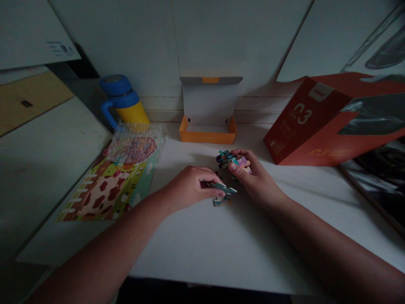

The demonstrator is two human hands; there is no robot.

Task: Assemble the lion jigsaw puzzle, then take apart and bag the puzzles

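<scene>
My left hand (198, 185) is closed on a grey-green jigsaw puzzle piece (225, 188), pinched between thumb and fingers above the white tabletop. Just below it, more loose puzzle pieces (217, 202) lie on the table, partly covered by the hand. To the right, my right hand (249, 173) grips a small stack of puzzle pieces (229, 158) in teal, purple and peach, with the thumb resting on top. Behind both hands stands an orange box (207, 137) with its lid raised; its visible inside is bare white.
On the left lies a cow picture sheet (107, 190), with bubble wrap (136, 145) over its upper part. A blue and yellow flask (129, 103) stands behind it. A large red box (303, 126) is at the right, and a white wall closes off the back.
</scene>
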